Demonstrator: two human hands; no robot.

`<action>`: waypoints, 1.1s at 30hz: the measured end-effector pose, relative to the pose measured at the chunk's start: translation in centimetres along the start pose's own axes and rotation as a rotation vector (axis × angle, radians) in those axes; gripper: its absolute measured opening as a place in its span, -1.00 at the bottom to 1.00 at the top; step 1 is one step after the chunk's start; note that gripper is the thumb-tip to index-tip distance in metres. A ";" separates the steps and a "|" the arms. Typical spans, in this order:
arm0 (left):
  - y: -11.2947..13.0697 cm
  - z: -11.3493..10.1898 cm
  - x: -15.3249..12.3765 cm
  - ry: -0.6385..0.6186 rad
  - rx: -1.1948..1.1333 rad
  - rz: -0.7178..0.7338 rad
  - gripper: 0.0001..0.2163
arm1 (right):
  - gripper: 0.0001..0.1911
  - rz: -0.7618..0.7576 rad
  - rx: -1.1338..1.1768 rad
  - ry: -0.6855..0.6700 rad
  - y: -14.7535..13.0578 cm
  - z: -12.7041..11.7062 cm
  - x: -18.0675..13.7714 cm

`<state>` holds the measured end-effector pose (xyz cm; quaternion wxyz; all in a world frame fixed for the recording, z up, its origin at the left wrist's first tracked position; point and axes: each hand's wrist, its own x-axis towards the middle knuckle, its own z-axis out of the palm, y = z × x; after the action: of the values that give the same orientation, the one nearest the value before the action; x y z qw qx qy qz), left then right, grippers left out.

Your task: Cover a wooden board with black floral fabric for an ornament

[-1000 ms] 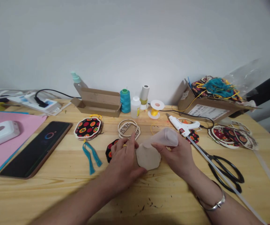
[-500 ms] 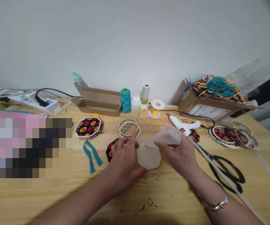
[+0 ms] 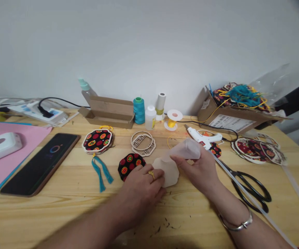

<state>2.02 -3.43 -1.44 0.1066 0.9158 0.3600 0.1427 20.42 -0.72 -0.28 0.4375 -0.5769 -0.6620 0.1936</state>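
On my wooden desktop, my left hand rests with bent fingers, a pinch I can't confirm; my right hand wraps a translucent squeeze bottle. One tasselled pendant looks finished. The floral fabric piece seems unjoined. The pale scalloped panel lies under my left fingers and the bottle's tip. The lattice frames look unattached.
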 end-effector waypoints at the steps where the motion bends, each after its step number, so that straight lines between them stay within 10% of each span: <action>1: 0.0 0.2 0.0 0.006 0.009 0.010 -0.84 | -0.74 -0.006 -0.006 0.001 0.1 0.0 0.0; 33: 0.5 0.8 -0.4 -0.011 0.250 0.050 -0.86 | -0.72 -0.055 -0.009 0.013 -0.1 0.8 -0.5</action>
<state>2.34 -4.15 -2.06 -0.0098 0.9314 0.3515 0.0945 19.71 -0.98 -0.83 0.4441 -0.5618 -0.6757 0.1749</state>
